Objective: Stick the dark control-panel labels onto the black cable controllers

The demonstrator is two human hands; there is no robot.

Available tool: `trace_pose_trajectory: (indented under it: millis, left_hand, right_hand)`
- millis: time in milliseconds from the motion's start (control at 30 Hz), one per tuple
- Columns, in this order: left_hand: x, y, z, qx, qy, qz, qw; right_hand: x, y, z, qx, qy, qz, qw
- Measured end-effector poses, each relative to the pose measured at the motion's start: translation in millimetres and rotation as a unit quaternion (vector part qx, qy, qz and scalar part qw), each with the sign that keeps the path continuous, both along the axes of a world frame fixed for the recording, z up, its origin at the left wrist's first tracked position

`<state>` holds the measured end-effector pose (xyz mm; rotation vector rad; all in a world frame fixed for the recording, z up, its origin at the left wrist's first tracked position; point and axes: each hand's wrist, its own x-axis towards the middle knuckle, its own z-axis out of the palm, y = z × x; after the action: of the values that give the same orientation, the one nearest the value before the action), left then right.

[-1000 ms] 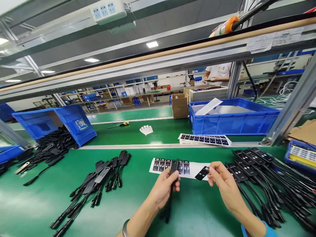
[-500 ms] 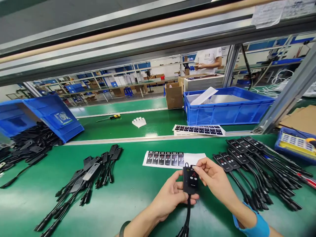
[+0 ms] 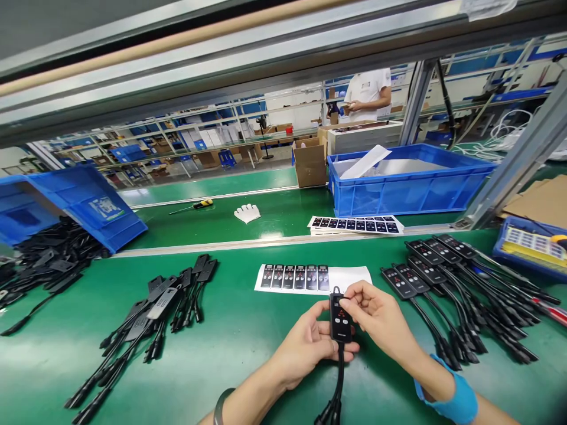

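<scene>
at far left, a tipped blue crate point(image 3: 95, 206) opens onto a heap of black units point(image 3: 66, 242). next, plain controllers point(image 3: 162, 303) lie clustered on the green tabletop point(image 3: 234, 348). right of these, a label sheet point(image 3: 349, 276) bears six labels point(image 3: 289, 276). the left hand point(image 3: 305, 345) holds a controller point(image 3: 340, 330) in front of the sheet, its grip pinching the lower body, cables trailing below. the right hand point(image 3: 374, 313) touches the controller's upper face (whether its grip pinches the facing's edge cannot be told). at right, printed-face controllers point(image 3: 427, 270) lie near a blue tray point(image 3: 522, 268).
</scene>
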<state>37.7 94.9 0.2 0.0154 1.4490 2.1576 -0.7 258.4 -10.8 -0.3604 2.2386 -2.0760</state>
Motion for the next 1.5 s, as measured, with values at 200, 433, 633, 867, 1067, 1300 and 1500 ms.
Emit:
trace_pose_trajectory:
  millis: [200,433,633,867,1067,1300,1500]
  left_hand:
    - [1,1,0.7,-0.003,0.007,-0.004,1.000]
    - [2,1,-0.9,-0.010,0.018,-0.007,1.000]
    - [2,3,-1.2,-0.014,0.026,-0.008,1.000]
    - [3,4,-2.4,-0.013,0.032,-0.010,0.999]
    - [2,4,-2.6,-0.010,0.021,-0.003,1.000]
    - [-3,3,-2.9,0.040,-0.024,0.025,0.999]
    - [-8,0,-5.6,0.060,-0.016,0.067,0.996]
  right_hand:
    - [1,-1,-0.8,0.001,0.001,-0.001,1.000]
    - [1,-2,-1.8,-0.007,-0.008,-0.004,1.000]
    - [0,-2,-2.2,0.002,-0.008,-0.009,1.000]
    - [0,-2,-5.9,0.011,-0.020,-0.017,1.000]
    - [-3,3,-5.5,0.117,0.028,-0.053,0.991]
    - [-4,-1,-9.1,0.120,0.039,0.045,0.991]
    - [4,-9,-8.0,0.052,-0.010,0.137,0.989]
